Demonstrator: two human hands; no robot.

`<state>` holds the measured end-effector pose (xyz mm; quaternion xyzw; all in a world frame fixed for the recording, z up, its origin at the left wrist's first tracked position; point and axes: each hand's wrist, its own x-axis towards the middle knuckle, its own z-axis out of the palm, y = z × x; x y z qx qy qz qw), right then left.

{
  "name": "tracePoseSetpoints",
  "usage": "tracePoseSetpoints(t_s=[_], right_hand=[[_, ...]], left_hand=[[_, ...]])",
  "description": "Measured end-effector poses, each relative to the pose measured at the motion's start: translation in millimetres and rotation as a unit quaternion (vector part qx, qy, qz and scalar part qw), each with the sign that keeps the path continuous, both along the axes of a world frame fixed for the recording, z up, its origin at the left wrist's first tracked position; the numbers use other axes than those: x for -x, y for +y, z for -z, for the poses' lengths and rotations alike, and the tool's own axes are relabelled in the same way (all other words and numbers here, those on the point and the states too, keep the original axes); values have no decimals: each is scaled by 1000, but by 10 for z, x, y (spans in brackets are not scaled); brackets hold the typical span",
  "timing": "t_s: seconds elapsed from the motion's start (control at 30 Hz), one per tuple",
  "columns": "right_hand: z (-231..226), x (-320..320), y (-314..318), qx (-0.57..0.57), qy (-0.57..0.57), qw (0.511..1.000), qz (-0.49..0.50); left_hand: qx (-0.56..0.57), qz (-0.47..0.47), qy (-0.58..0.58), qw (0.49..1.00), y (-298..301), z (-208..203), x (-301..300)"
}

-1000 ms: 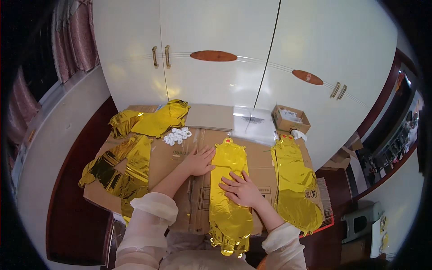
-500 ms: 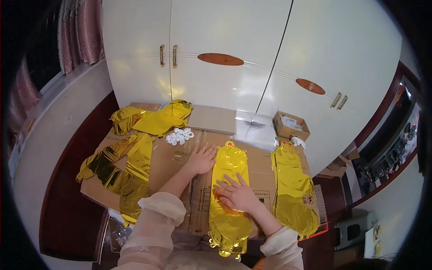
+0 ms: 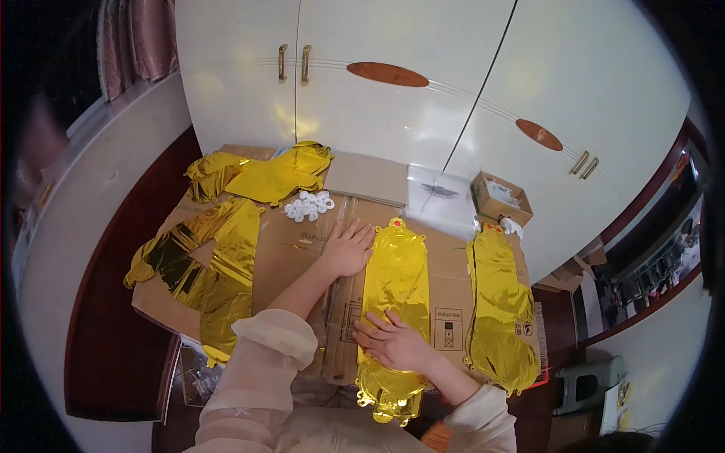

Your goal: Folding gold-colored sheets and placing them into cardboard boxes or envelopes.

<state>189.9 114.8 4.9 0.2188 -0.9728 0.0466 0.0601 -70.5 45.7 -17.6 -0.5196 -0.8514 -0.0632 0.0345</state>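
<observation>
A flat gold foil balloon [image 3: 396, 272] with a small red spot at its far end lies lengthwise in front of me on the cardboard. My right hand [image 3: 394, 344] rests palm down across its nearer half, fingers spread. Beside the balloon's far left edge, my left hand [image 3: 349, 251] lies flat on the cardboard [image 3: 291, 275], its fingers stretched out; whether the fingertips touch the foil I cannot tell. The balloon's near end, with small foil tabs, reaches past the cardboard's near edge. Neither hand grasps anything.
More gold foil balloons lie at right [image 3: 498, 302], at left [image 3: 230, 264] and at far left [image 3: 283, 174]. White rings [image 3: 308, 205] form a small heap. Behind are a clear plastic sheet [image 3: 438, 198] and a small open box [image 3: 501, 198]. White cabinet doors [image 3: 377, 113] stand beyond.
My right hand has slid along the balloon toward me. My left hand stays by its far left edge. The whole view has shifted, so the table sits slightly higher in it.
</observation>
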Motion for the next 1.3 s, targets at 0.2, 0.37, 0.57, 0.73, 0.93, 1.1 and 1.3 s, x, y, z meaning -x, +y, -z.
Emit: tracePoseSetpoints(t_s=[0.2, 0.37, 0.57, 0.73, 0.93, 1.1, 1.3], right_hand=[[-22, -261, -169, 6, -20, 1000, -6], [29, -361, -245, 23, -13, 1000, -10], [99, -352, -216, 44, -37, 998, -20], [-85, -370, -79, 146, -57, 988, -2], [-184, 12, 541, 235, 36, 962, 133], [43, 94, 902, 339, 171, 895, 234], [57, 154, 861, 338, 186, 894, 227]], left_hand=[[-5, -5, 8, 1000, 10, 16, 4], [-17, -15, -3, 1000, 17, 40, 26], [-129, -13, 40, 991, 14, 177, 51], [-253, 19, 81, 964, 188, -89, 398], [-170, 69, 101, 978, 506, -182, 1455], [-15, 82, 92, 992, 782, -399, 1859], [38, 103, 59, 992, 656, -555, 2010]])
